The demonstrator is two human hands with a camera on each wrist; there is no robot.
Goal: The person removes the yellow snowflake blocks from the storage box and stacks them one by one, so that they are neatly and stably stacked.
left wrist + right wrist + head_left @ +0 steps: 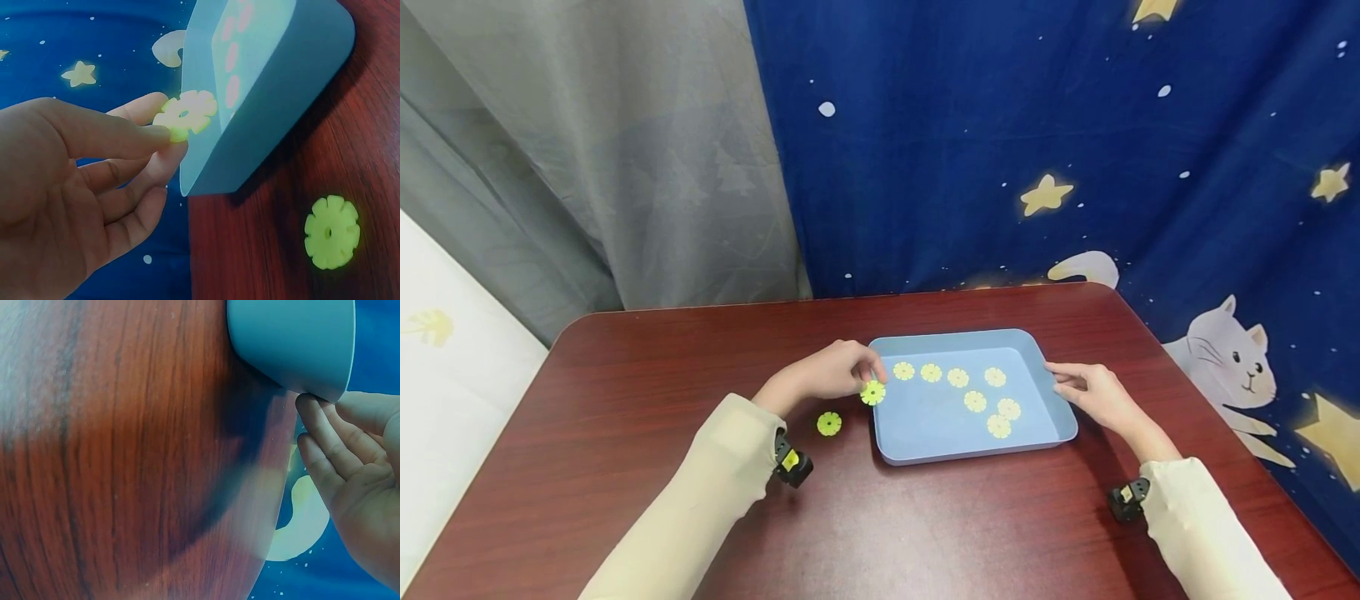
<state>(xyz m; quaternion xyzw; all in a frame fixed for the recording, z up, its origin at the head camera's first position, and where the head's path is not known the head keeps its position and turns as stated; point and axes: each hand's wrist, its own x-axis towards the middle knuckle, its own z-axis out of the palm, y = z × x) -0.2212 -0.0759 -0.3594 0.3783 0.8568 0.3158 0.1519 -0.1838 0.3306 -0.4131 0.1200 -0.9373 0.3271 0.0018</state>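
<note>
My left hand [842,371] pinches a yellow-green notched plastic disc [195,111] between thumb and fingertips. The disc has a small centre hole and overlaps the left rim of a light blue tray [925,442] in the head view. Several similar pale yellow discs [957,377] lie inside the tray, two of them touching near its front right. Another yellow-green disc [829,423] rests on the table left of the tray, below my left hand. At the opposite end, my right hand [1097,396] holds the tray's right rim, with thumb at the top edge and fingers against the outer wall.
The dark red wood-grain table [700,358] has rounded far corners. A grey curtain [677,150] and a blue star-patterned curtain [925,150] hang right behind its far edge. Small black cameras [793,462] are strapped at both wrists.
</note>
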